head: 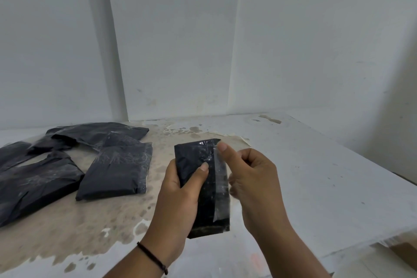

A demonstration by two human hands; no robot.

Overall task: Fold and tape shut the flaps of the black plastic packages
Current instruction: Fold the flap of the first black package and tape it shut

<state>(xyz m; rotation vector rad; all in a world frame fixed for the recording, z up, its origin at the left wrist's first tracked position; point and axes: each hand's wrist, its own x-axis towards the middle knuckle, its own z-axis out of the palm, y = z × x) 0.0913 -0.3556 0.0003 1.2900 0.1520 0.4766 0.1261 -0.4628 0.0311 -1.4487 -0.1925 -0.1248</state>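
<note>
I hold a narrow black plastic package (204, 201) upright above the table. My left hand (180, 189) grips its left side, thumb pressed on the front face. A strip of clear tape (220, 187) runs down the package's right edge. My right hand (250, 171) pinches the top of that tape near the package's upper right corner, its other fingers curled behind.
Several more black plastic packages (115, 171) lie in a loose pile on the left of the worn white table (316, 183). White walls close in behind. The table's right edge drops off near a brown cardboard box (401, 248) at the lower right.
</note>
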